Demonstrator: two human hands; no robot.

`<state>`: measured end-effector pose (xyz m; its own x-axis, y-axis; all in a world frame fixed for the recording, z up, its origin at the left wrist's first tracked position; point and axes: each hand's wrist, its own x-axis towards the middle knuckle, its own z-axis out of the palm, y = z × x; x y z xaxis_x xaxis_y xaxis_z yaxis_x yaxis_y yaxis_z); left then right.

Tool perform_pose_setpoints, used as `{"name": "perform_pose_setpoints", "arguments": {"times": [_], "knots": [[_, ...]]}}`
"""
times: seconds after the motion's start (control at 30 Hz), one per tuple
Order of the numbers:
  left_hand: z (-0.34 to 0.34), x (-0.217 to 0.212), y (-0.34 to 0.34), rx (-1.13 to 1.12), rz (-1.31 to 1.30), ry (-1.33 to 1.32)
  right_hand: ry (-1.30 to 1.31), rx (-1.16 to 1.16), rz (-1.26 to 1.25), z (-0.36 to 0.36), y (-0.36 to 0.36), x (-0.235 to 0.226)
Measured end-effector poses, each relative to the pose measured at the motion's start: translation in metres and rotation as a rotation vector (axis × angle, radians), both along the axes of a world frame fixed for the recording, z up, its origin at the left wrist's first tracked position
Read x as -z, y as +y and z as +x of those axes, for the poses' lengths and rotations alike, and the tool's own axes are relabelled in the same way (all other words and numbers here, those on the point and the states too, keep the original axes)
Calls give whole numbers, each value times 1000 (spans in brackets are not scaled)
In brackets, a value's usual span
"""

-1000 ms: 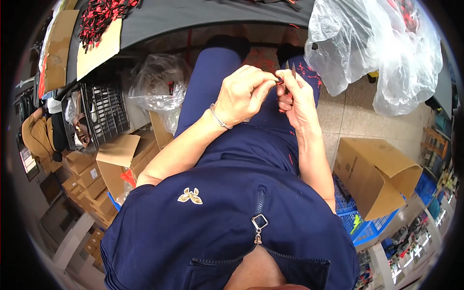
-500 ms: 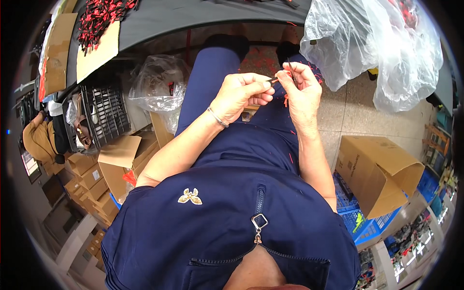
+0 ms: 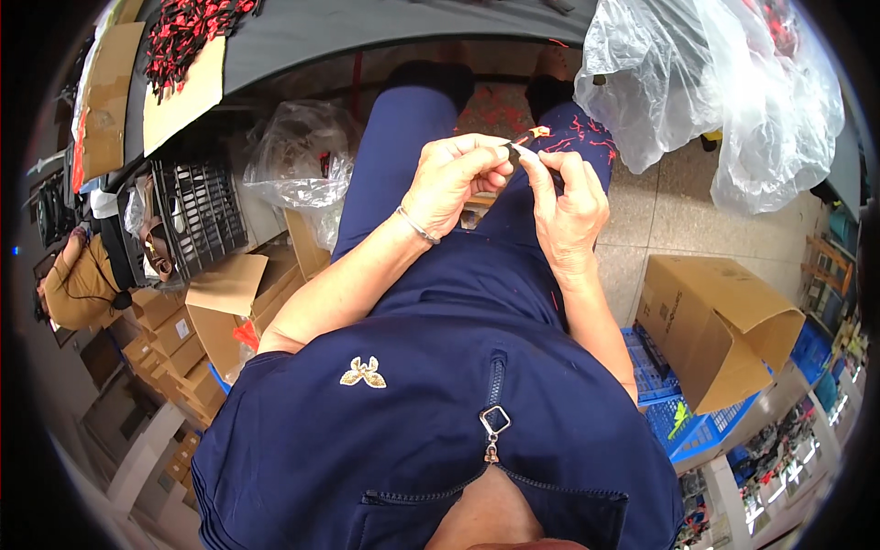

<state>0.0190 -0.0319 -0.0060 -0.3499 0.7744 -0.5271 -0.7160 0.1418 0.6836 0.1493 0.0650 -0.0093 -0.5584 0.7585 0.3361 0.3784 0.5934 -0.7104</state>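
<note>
Over my lap, my left hand is closed, pinching a small black piece with an orange-red end. My right hand meets it from the right. One finger of it reaches to the black part, and the others are curled in; what they hold, if anything, is hidden. Red thread scraps lie on my dark blue trouser leg beyond the right hand. A heap of small black-and-red pieces lies on the table at the far left, partly over a cardboard sheet.
The dark table runs across the far side. Clear plastic bags hang at its right; another plastic bag is left of my legs. Cardboard boxes stand either side, one on blue crates. Another person is at far left.
The piece's orange-red end now points up and right, clear of my fingers. My right hand has turned, and the dark slender tool seen at its fingers earlier no longer shows.
</note>
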Motion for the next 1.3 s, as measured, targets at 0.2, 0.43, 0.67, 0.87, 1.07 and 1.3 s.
{"name": "perform_pose_setpoints", "arguments": {"times": [0.2, 0.43, 0.67, 0.87, 1.07, 1.3], "knots": [[1, 4, -4, -77, -21, 21, 20, -77, -175, -4, -1, 5], [-65, 37, -71, -399, -269, 399, 103, -19, -512, 3, 13, 18], [-154, 152, -197, -471, -1006, 632, 113, -55, -563, -5, 15, 24], [-152, 172, -193, -487, -852, 910, 87, -28, -658, -3, 13, 32], [-112, 4, -47, -388, -197, 1425, 65, -45, -647, -8, 11, 39], [-139, -25, 72, -331, -92, 1942, 28, -59, -583, -11, 15, 31]]}}
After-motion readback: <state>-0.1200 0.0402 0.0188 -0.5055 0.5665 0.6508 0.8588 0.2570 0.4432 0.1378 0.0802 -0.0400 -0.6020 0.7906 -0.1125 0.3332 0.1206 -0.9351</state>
